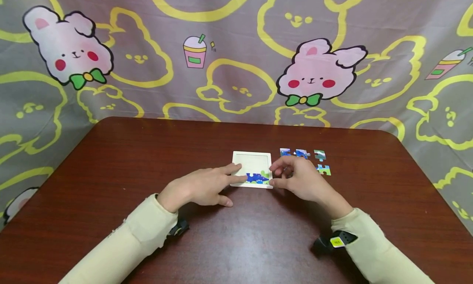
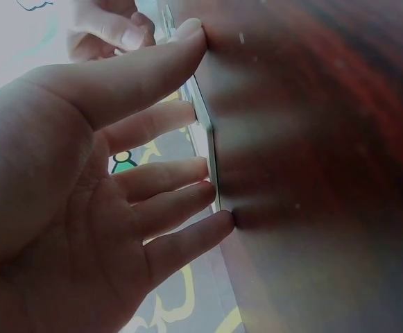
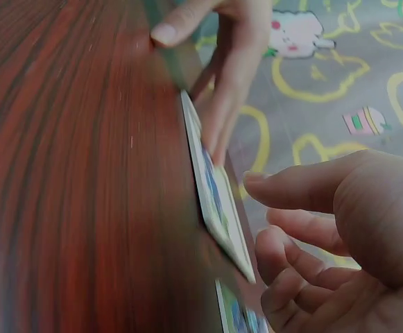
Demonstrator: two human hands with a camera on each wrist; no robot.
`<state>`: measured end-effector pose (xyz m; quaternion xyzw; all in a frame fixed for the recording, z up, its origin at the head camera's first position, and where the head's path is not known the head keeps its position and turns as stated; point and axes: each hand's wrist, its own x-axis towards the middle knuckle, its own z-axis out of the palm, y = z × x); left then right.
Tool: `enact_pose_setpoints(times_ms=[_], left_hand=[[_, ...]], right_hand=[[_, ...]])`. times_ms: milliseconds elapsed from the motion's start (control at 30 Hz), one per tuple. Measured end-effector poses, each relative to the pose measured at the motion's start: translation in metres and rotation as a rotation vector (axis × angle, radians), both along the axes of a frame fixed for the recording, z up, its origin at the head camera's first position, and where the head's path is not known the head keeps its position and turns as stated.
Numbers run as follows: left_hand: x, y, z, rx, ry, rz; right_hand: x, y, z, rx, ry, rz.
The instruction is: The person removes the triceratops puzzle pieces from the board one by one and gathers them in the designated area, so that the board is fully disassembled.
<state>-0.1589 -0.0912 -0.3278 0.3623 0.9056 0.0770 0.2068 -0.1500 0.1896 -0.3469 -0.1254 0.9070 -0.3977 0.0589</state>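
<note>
A square white puzzle tray [image 1: 253,153] lies on the table. Joined jigsaw pieces [image 1: 256,177] with a dark blue shape and green patches fill part of its near side. My left hand [image 1: 207,186] reaches over the tray's left edge with straight, spread fingers; the index fingertip rests by the blue pieces, and the thumb points toward the near side. At the tray's right edge is my right hand [image 1: 304,180], fingers loosely bent. In the right wrist view, a gap shows between thumb [image 3: 291,187] and fingers, with nothing held there.
Several loose jigsaw pieces [image 1: 301,153] lie right of the tray, partly hidden behind my right hand. A green-and-white piece [image 1: 324,170] is just beyond its knuckles. The brown wooden table [image 1: 155,152] meets a cartoon-printed cloth [image 1: 236,42] at the back.
</note>
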Motion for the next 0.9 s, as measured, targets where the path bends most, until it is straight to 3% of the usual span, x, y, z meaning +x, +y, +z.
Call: enact_pose_setpoints(times_ms=[333, 600, 900], left_hand=[[-0.001, -0.001, 0.000, 0.005, 0.003, -0.007], [0.000, 0.000, -0.002, 0.001, 0.003, 0.007], [0.000, -0.001, -0.002, 0.017, 0.003, -0.004]], right_hand=[[-0.018, -0.042, -0.004, 0.061, -0.011, 0.101], [-0.019, -0.047, -0.005, 0.161, 0.002, 0.152], [-0.024, -0.049, -0.006, 0.146, -0.012, 0.170]])
